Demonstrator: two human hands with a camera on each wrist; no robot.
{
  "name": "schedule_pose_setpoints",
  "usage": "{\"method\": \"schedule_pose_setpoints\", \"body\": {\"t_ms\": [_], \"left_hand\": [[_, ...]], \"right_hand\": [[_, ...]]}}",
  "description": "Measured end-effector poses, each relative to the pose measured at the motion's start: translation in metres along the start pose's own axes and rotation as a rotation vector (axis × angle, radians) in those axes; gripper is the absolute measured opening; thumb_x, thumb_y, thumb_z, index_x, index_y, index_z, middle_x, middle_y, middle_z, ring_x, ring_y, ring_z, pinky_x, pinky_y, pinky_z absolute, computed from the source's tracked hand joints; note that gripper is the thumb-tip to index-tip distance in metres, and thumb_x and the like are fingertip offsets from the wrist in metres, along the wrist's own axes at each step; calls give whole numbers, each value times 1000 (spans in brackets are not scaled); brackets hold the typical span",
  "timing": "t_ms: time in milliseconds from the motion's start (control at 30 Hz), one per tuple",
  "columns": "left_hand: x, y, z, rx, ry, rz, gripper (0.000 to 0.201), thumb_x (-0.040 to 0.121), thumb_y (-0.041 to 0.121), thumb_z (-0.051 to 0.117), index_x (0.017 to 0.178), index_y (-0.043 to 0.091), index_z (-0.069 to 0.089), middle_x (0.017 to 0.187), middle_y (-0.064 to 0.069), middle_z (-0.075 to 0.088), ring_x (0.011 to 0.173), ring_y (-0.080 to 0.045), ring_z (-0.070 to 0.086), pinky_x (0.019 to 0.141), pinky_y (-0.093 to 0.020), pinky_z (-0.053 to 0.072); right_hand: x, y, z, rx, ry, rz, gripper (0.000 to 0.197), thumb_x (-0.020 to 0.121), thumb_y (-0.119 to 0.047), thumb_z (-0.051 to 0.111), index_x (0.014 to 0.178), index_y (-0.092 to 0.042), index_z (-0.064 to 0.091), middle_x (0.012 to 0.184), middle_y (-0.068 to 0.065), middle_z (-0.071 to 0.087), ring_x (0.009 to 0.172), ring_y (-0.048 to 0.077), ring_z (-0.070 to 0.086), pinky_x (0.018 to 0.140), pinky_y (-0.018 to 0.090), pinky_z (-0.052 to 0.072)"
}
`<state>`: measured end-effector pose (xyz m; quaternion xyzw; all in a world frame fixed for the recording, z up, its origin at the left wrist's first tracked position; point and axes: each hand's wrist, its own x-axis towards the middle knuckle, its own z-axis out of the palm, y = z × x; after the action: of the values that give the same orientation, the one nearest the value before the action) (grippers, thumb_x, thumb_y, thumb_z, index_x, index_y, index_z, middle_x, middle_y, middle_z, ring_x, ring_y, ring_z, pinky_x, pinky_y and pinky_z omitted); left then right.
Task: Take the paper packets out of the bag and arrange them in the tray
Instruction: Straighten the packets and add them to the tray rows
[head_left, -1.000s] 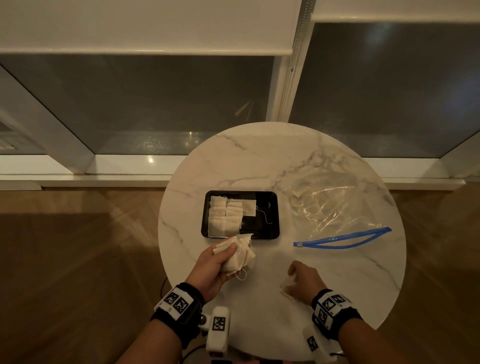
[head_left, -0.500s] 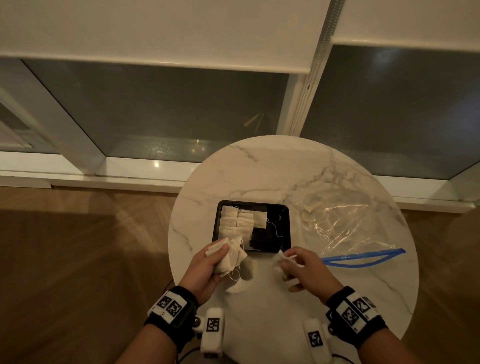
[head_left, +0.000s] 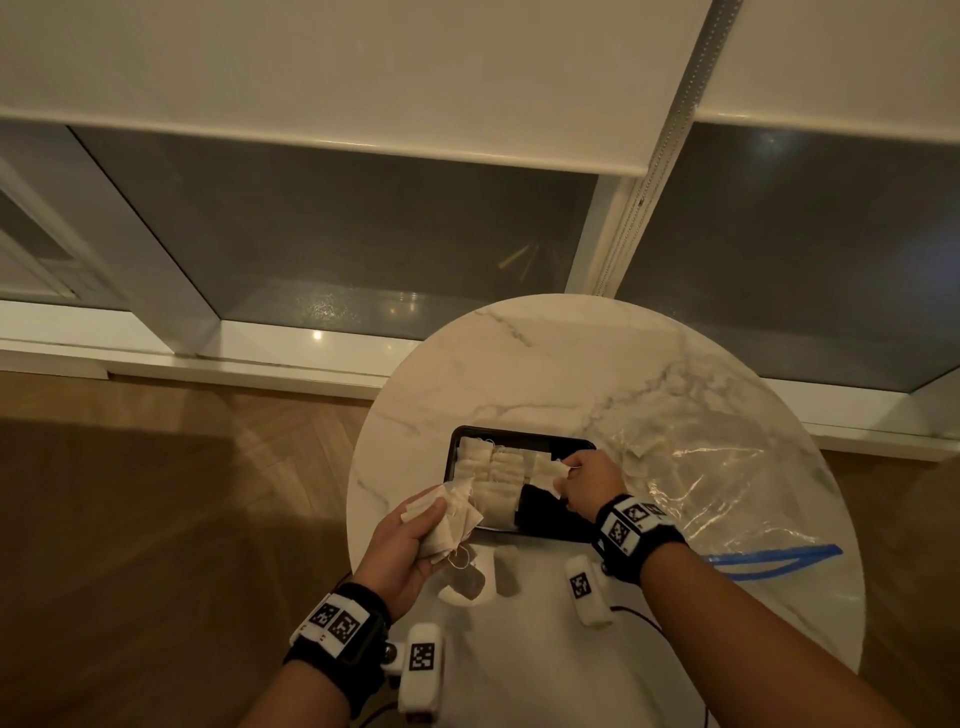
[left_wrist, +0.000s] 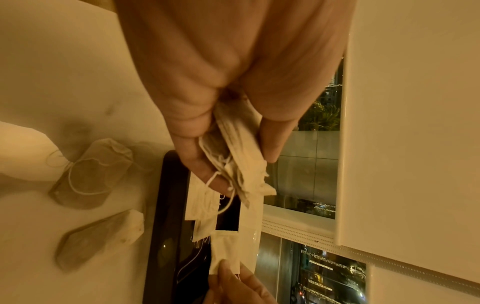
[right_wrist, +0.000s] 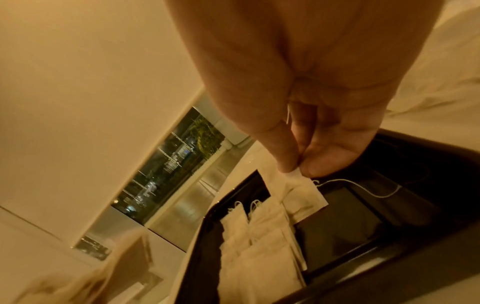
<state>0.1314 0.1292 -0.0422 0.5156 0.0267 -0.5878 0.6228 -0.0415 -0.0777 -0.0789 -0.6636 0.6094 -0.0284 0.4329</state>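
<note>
**Head view: packets, tray and bag on the round table**

Landmark: black tray (head_left: 571, 527), on the marble table (head_left: 571, 374).

- Right hand (head_left: 589, 480): over the tray's right half, thumb and forefinger pinching the top edge of one paper packet (right_wrist: 302, 194), which hangs just above the tray floor; a thin string trails from it across the bare dark part of the tray. The right wrist view confirms the pinch.
- Left hand (head_left: 410, 538): at the tray's near-left corner, fingers curled round a bundle of packets (head_left: 457, 514) with loose strings dangling. The left wrist view shows the bundle (left_wrist: 241, 160) clamped between thumb and fingers.
- Packets in tray (head_left: 493, 475): overlapping rows filling the tray's left part; the right part shows bare black floor.
- Loose packets (head_left: 462, 584): two lying flat on the table just in front of the tray's near edge, one with string looped over it.
- Clear plastic bag (head_left: 727, 483): lying flat to the right of the tray, its blue zip strip (head_left: 774, 558) at the near side, open.
- Surroundings: window with lowered blinds (head_left: 363, 78) beyond the table; wooden floor (head_left: 156, 519) to the left of it.
</note>
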Motion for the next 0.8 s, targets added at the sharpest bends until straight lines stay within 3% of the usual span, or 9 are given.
{"method": "schedule_pose_setpoints", "body": {"t_ms": [100, 167, 267, 467, 633, 800], "left_hand": [[6, 2, -4, -21, 10, -12, 30, 99, 11, 57, 129, 9, 60, 114, -17, 73, 93, -27, 73, 59, -35, 58], [11, 3, -9, -18, 30, -21, 30, 99, 10, 58, 129, 9, 60, 113, -17, 73, 89, -27, 75, 58, -35, 58], [17, 2, -17, 8, 52, -29, 30, 98, 11, 59, 128, 11, 60, 110, -16, 75, 86, -25, 76, 58, -34, 59], [27, 0, -26, 34, 79, -49, 33, 96, 12, 62, 129, 12, 61, 111, -13, 75, 90, -26, 76, 61, -36, 59], [32, 1, -30, 36, 93, -46, 32, 97, 11, 61, 128, 11, 61, 114, -14, 73, 94, -28, 73, 61, -35, 59], [37, 5, -32, 49, 89, -39, 31, 96, 10, 62, 128, 10, 61, 110, -14, 75, 90, -27, 74, 61, -35, 60]], "right_hand": [[17, -2, 10, -137, -1, 43, 32, 86, -7, 65, 118, -11, 65, 110, 10, 67, 99, 28, 67, 87, 40, 58], [23, -3, 17, -207, -49, 51, 35, 89, -6, 61, 123, -12, 63, 119, 12, 65, 105, 29, 65, 89, 40, 57], [30, -3, 24, -211, -89, 100, 38, 88, -5, 63, 124, -15, 63, 121, 12, 64, 103, 30, 65, 84, 38, 59], [36, -7, 31, -197, -36, 131, 39, 84, -17, 73, 120, -14, 61, 119, 12, 64, 105, 28, 63, 91, 39, 56], [36, -7, 35, -144, 0, 209, 59, 85, -24, 74, 137, -9, 51, 133, 13, 59, 122, 30, 56, 100, 34, 46], [38, -6, 37, -32, 17, 242, 57, 83, -25, 76, 134, -14, 53, 128, 13, 62, 115, 30, 60, 96, 35, 50]]}}
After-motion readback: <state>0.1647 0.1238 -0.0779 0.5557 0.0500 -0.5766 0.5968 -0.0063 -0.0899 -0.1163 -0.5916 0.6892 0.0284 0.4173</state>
